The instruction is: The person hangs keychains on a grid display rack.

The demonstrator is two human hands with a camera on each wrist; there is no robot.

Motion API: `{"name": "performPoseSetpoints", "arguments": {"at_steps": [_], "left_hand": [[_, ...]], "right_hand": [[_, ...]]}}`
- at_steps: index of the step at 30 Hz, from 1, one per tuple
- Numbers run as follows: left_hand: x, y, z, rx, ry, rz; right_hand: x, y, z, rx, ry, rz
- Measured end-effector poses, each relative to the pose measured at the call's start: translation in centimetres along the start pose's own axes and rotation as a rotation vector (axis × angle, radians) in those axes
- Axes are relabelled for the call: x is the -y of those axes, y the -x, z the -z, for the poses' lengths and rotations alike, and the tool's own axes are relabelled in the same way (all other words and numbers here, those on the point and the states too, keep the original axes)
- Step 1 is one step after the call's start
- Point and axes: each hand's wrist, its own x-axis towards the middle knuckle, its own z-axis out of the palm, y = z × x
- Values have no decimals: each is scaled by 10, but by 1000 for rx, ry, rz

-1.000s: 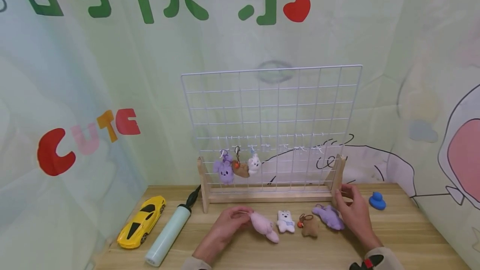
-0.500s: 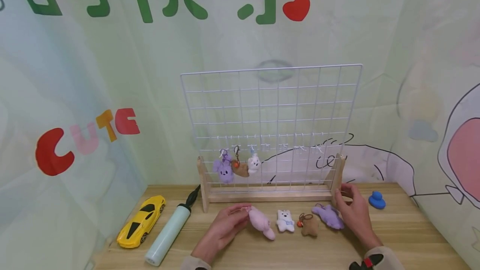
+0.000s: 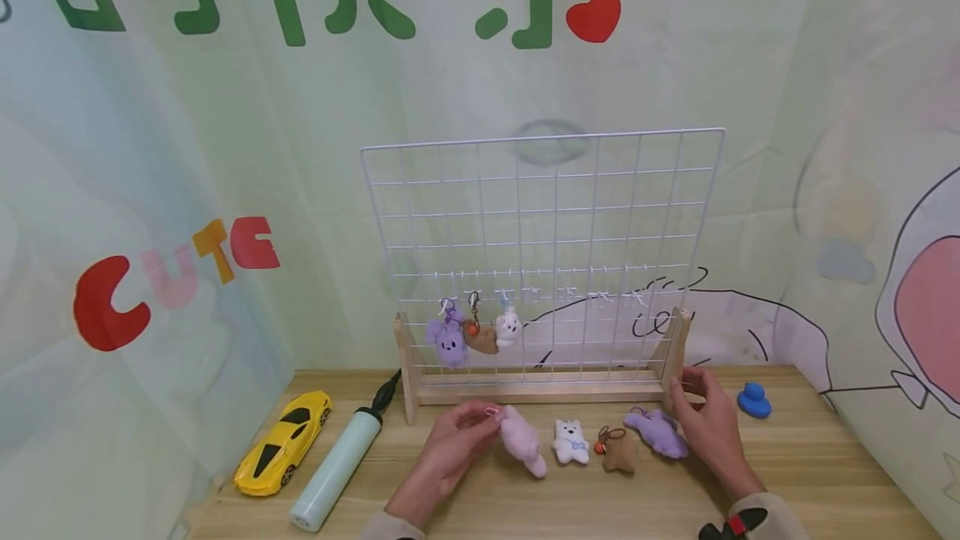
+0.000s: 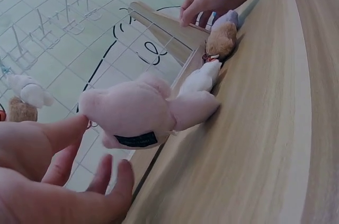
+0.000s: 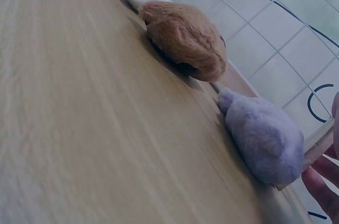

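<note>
My left hand [image 3: 459, 445] pinches the loop of a pink plush keychain [image 3: 521, 442] between thumb and fingertips. The plush hangs tilted, its dark label [image 4: 136, 140] showing in the left wrist view. My right hand [image 3: 711, 425] holds the wooden foot at the right end of a white wire grid rack [image 3: 557, 212]. Beside that hand lies a purple plush keychain [image 3: 658, 433]. A brown plush keychain [image 3: 620, 452] and a white bear plush [image 3: 571, 442] lie further left. On the rack's hooks hang purple [image 3: 452, 343], brown [image 3: 483, 338] and white [image 3: 508, 328] plush keychains.
At the left of the wooden table [image 3: 825, 473] are a yellow toy car [image 3: 285, 445] and a pale green hand pump [image 3: 337, 467]. A blue rubber duck [image 3: 754, 401] stands at the right. Several bare hooks [image 3: 604, 297] stick out from the grid's right half.
The left hand has brought the pink plush keychain slightly up and left, so it hangs more steeply. The right hand has stayed at the rack's foot.
</note>
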Motion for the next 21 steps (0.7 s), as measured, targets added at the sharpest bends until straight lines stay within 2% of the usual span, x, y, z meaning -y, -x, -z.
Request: {"name": "performPoseSetpoints", "arguments": {"at_steps": [9, 15, 21], "left_hand": [[-9, 3, -4, 60, 3, 29], [-15, 5, -5, 53, -13, 43], [-19, 5, -10, 52, -68, -8]], "right_hand": [[-2, 0, 0, 4, 2, 13], [-2, -1, 0, 7, 1, 7], [-3, -1, 0, 14, 2, 3]]}}
